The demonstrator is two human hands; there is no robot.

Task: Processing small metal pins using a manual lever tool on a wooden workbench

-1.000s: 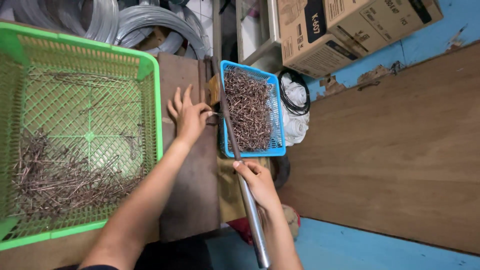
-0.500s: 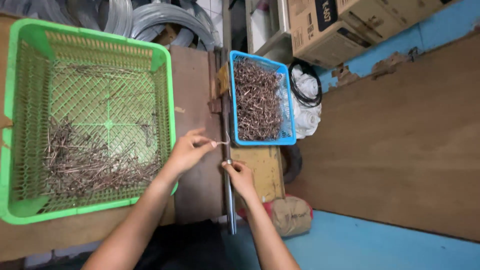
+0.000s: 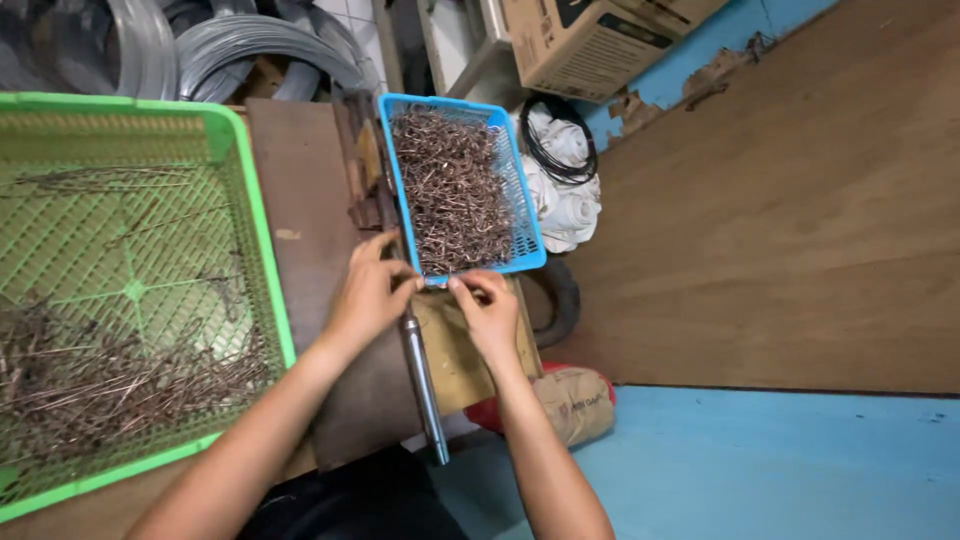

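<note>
Head view: both hands meet at the near edge of the blue basket, just above the metal rod. The left hand comes in from the left with its fingers curled and pinched toward the right hand, whose fingers are likewise pinched. Between the two sets of fingertips a small piece of wire seems to be held; it is too small to tell its shape or which hand has the firmer hold. It lies crosswise, roughly left to right, at a right angle to the rod, which runs from the hands back toward the person. Both hands are equally close to it.

The blue basket, just beyond the fingertips, is heaped with bent brown wire pieces. To the left, across a dark wooden counter, a large green basket holds straight wire lengths. Coils of grey wire lie beyond it, a cardboard box and a white cloth to the right. Nothing stands between the hands and either basket.
</note>
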